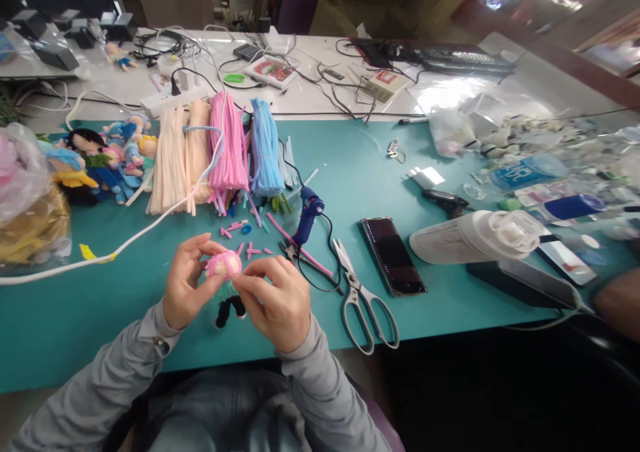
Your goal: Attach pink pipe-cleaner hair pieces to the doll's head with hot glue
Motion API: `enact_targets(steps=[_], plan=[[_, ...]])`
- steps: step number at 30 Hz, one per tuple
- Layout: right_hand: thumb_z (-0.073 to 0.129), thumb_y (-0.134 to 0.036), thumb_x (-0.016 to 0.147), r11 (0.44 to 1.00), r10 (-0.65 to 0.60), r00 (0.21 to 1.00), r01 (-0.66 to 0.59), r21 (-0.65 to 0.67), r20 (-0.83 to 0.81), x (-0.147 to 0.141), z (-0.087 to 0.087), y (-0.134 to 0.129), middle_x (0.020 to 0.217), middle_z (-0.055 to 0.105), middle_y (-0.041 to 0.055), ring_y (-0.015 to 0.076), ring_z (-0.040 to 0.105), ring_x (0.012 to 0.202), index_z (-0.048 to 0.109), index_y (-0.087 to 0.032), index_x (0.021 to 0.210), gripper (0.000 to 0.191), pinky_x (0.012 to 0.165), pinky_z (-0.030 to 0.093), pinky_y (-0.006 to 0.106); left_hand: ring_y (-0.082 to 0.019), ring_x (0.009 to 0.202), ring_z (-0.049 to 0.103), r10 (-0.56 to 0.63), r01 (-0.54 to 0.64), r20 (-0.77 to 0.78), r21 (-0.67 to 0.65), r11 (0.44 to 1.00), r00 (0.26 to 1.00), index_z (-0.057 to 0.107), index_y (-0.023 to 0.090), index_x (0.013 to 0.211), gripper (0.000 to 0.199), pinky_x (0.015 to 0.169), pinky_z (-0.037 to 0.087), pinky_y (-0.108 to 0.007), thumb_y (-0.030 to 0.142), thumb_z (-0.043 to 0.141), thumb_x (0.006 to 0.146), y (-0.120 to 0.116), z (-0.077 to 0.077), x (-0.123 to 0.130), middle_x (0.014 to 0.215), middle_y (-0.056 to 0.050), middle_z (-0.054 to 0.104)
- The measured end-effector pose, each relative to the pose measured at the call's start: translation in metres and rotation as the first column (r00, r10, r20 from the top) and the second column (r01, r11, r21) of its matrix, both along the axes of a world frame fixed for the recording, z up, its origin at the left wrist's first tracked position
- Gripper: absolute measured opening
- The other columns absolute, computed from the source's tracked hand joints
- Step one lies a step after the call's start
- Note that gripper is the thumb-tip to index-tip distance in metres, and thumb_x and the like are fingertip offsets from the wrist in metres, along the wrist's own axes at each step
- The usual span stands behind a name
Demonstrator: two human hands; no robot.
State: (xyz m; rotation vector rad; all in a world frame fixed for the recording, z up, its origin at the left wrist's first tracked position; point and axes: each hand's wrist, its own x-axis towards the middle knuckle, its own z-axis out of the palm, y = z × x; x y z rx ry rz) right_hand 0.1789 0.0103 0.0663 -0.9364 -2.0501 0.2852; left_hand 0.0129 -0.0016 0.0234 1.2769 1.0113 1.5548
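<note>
Glue gun (307, 217), one, dark blue, black lead; reference point for all places below, as the wearer sees them.

Doll (224, 264), one: pink strands over a pale head, green body, black legs. Located left of the glue gun and nearer the wearer, between the two hands.

Left hand (189, 282): thumb and fingers pinching the doll's head from its left side; nearer and left of the glue gun.

Right hand (280, 299): thumb and forefinger pressed close at the right edge of the head, other fingers curled; nearer than the glue gun. Whether a small piece sits between these fingertips cannot be told.

Pink offcuts (250, 249), several, short: left of the glue gun, just beyond the hands.

Scissors (353, 280), one pair, grey handles, blades parted: right of the glue gun and nearer.

Phone (393, 255), one, dark screen: farther right of the glue gun, past the scissors.

Bottle (450, 240), one, white: well to the right of the glue gun.

Stem bundles, beyond and left of the glue gun: blue bundle (266, 149), pink bundle (229, 145), cream bundles (173, 159).

Assorted dolls (100, 162), grouped: far left of the glue gun.
</note>
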Motion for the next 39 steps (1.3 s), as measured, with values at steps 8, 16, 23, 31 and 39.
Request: enact_targets(steps=[8,16,23,31,39], plan=[[0.056,-0.018,0.092,1.000,-0.013,0.999,0.012,0.026,0.033,0.000,-0.005,0.001,0.077,0.067,0.0029,0.0138,0.053,0.066,0.070,-0.021,0.084,0.017,0.061,0.040,0.030,-0.018,0.091,0.068,0.008,-0.008,-0.017,-0.015,1.000,1.000,0.049,0.023,0.125,0.047,0.074,0.055,-0.029,0.016,0.067,0.082,0.000,0.002,0.000,0.098,-0.005,0.066],[0.055,-0.019,0.093,1.000,-0.012,0.998,0.010,0.027,0.054,0.000,-0.006,0.002,0.076,0.066,0.0027,0.0145,0.053,0.068,0.069,-0.022,0.084,0.017,0.064,0.039,0.031,-0.017,0.089,0.067,0.021,-0.021,0.005,-0.015,1.000,1.000,0.051,0.023,0.123,0.046,0.074,0.055,-0.029,0.017,0.068,0.081,0.001,0.001,0.001,0.096,-0.004,0.065],[0.057,-0.019,0.090,1.000,0.003,1.000,-0.003,-0.022,0.027,-0.001,-0.006,0.000,0.077,0.065,0.0029,0.0157,0.057,0.071,0.069,-0.022,0.086,0.013,0.067,0.041,0.032,-0.018,0.089,0.067,0.028,-0.026,0.025,-0.057,0.998,0.999,0.051,0.021,0.121,0.046,0.076,0.057,-0.033,0.019,0.069,0.079,0.001,0.002,0.002,0.094,-0.005,0.065],[0.057,-0.019,0.088,0.984,0.037,0.986,-0.065,-0.167,-0.163,0.009,0.011,0.005,0.082,0.065,0.0045,0.0173,0.062,0.076,0.068,-0.021,0.087,0.010,0.070,0.051,0.034,-0.019,0.089,0.068,-0.012,0.014,0.020,-0.083,0.996,1.000,0.050,0.022,0.123,0.046,0.069,0.058,-0.029,0.019,0.068,0.081,0.001,0.003,0.000,0.094,-0.005,0.065],[0.060,-0.027,0.092,0.980,0.118,0.991,-0.106,-0.170,0.059,0.011,0.010,0.020,0.081,0.065,0.0044,0.0171,0.060,0.076,0.070,-0.021,0.092,0.012,0.069,0.046,0.032,-0.018,0.090,0.069,-0.046,0.046,-0.003,-0.070,0.996,0.999,0.050,0.021,0.122,0.048,0.071,0.059,-0.030,0.017,0.071,0.079,-0.001,-0.001,-0.001,0.099,-0.007,0.068]])
